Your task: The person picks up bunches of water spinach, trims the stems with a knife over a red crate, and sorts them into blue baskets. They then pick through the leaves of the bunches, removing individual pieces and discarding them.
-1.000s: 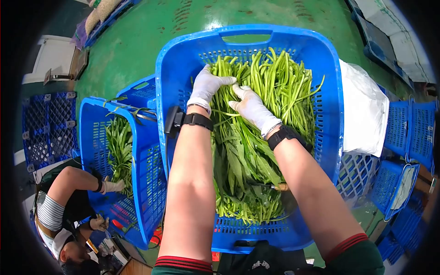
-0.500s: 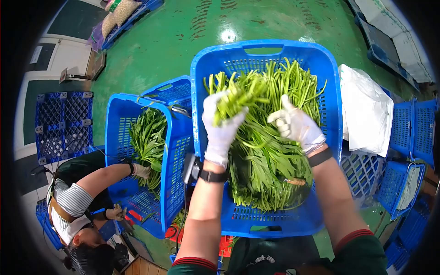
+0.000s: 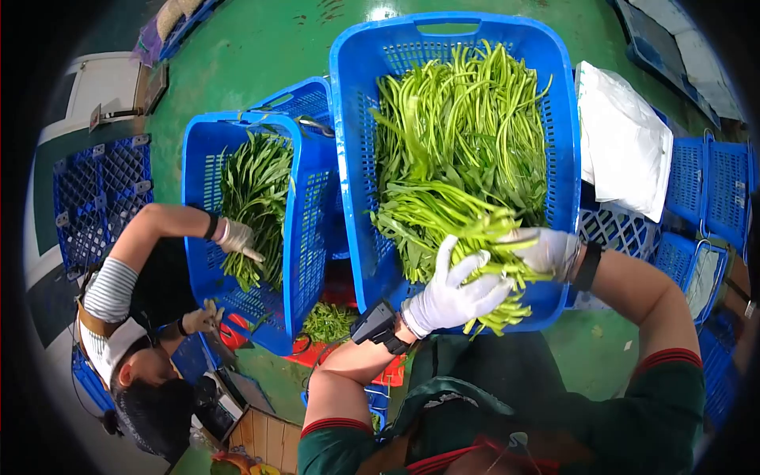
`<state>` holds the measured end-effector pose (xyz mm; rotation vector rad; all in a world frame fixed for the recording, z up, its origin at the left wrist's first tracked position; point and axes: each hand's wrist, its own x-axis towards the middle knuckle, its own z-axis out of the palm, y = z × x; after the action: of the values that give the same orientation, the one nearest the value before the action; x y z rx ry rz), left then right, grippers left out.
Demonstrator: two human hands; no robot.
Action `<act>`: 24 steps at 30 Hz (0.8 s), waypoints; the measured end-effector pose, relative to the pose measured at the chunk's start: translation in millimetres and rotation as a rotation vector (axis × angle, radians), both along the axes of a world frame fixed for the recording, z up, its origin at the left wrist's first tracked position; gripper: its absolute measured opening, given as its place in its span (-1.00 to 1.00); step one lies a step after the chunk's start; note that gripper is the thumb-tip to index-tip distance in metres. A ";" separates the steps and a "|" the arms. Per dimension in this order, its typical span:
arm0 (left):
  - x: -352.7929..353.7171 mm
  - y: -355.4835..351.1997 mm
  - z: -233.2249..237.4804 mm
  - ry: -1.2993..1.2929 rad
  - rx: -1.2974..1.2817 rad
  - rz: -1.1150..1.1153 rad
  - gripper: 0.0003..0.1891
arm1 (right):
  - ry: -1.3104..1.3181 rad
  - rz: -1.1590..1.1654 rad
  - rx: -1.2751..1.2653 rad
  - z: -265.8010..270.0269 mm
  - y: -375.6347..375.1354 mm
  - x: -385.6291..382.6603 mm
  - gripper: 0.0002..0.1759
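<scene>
A large blue crate (image 3: pixel 457 21) in front of me holds leafy greens (image 3: pixel 475 111) with long pale-green stems lying lengthwise. At its near end, a bunch of leafy greens (image 3: pixel 443 210) lies across the others, leaves left and stem ends right. My right hand (image 3: pixel 546 252), in a white glove, is closed around the bunch's stems from the right. My left hand (image 3: pixel 463 293), also gloved, lies against the stems from below left, its fingers stretched and apart. Stem ends stick out under its fingers. The right fingertips are partly hidden by the stems.
At left a co-worker's gloved hand (image 3: pixel 240 241) touches greens (image 3: pixel 257 190) in a second blue crate (image 3: pixel 190 158), tilted on its side. A white sack (image 3: pixel 625 142) lies right of my crate. Loose greens (image 3: pixel 328 323) lie in something red between the crates. Blue pallets (image 3: pixel 103 198) stand far left.
My hands have come nearer my body, to the crate's near end. The bunch my left hand gripped now lies crosswise there. My right hand has closed on stems. The view has shifted.
</scene>
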<state>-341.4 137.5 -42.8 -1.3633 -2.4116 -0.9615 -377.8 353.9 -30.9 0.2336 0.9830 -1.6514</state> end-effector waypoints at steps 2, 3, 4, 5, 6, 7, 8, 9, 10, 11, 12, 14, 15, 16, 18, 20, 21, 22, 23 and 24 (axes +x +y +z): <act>18.5 -7.0 0.8 0.008 -0.045 -0.012 -0.62 | 0.207 -0.077 -0.109 -31.4 -6.7 29.6 -0.57; 25.3 -8.9 3.4 -0.043 -0.101 -0.024 -0.60 | -0.122 -0.253 -0.255 -17.0 -13.3 33.0 -0.57; 33.1 -11.5 6.3 -0.101 -0.158 -0.040 -0.58 | -0.462 -0.431 -0.395 -6.8 -18.6 40.1 -0.58; 37.3 -14.1 8.8 -0.154 -0.167 -0.104 -0.51 | -0.662 -0.499 -0.455 -14.1 -24.5 48.9 -0.59; 41.8 -17.2 15.4 -0.162 -0.173 -0.108 -0.51 | -0.672 -0.542 -0.429 4.8 -28.3 49.8 -0.56; 45.7 -19.6 23.8 -0.220 -0.192 -0.160 -0.48 | -0.590 -0.517 -0.418 -4.6 -31.2 61.5 -0.56; 49.2 -20.1 28.3 -0.273 -0.207 -0.206 -0.45 | -0.504 -0.488 -0.403 -24.1 -33.2 74.3 -0.56; 57.6 -22.2 25.7 -0.288 -0.170 -0.228 -0.41 | -0.268 -0.371 -0.373 -43.2 -37.6 90.8 -0.49; 62.2 -22.9 27.0 -0.300 -0.173 -0.226 -0.41 | -0.280 -0.371 -0.374 -52.7 -38.8 99.1 -0.49; 67.5 -23.4 27.6 -0.287 -0.197 -0.228 -0.41 | -0.393 -0.409 -0.483 -60.2 -39.0 106.3 -0.51; 71.2 -23.0 29.2 -0.270 -0.223 -0.230 -0.42 | -0.503 -0.445 -0.594 -62.5 -40.1 110.0 -0.53; 75.0 -22.3 31.7 -0.297 -0.242 -0.242 -0.41 | -0.490 -0.461 -0.548 -59.2 -40.7 118.5 -0.54; 75.5 -21.1 31.4 -0.314 -0.244 -0.283 -0.41 | -0.381 -0.501 -0.411 -45.0 -36.3 119.0 -0.54; 79.9 -20.6 29.5 -0.323 -0.246 -0.326 -0.41 | -0.264 -0.541 -0.274 -39.8 -34.0 125.9 -0.55; 81.4 -13.7 36.2 -0.293 -0.282 -0.391 -0.39 | -0.334 -0.611 -0.322 -94.3 -18.2 148.6 -0.40; 88.7 -11.2 39.4 -0.336 -0.323 -0.500 -0.52 | -0.211 -0.485 -0.252 -73.9 -6.6 138.1 -0.39; 96.2 -13.4 36.9 -0.378 -0.341 -0.499 -0.51 | -0.196 -0.506 -0.259 -81.5 -12.1 141.3 -0.39; 100.4 -14.2 37.4 -0.372 -0.343 -0.505 -0.51 | -0.190 -0.512 -0.260 -88.1 -14.1 143.0 -0.39; 107.0 -17.1 37.9 -0.443 -0.295 -0.481 -0.52 | -0.112 -0.493 -0.248 -94.1 -18.1 145.7 -0.37; 112.5 -18.2 39.2 -0.517 -0.245 -0.454 -0.53 | -0.038 -0.471 -0.235 -97.8 -20.4 146.5 -0.36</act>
<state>-228.9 119.3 -3.6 -2.0254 -2.7084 -1.2921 -231.3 333.5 -128.7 0.3551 0.7282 -2.1652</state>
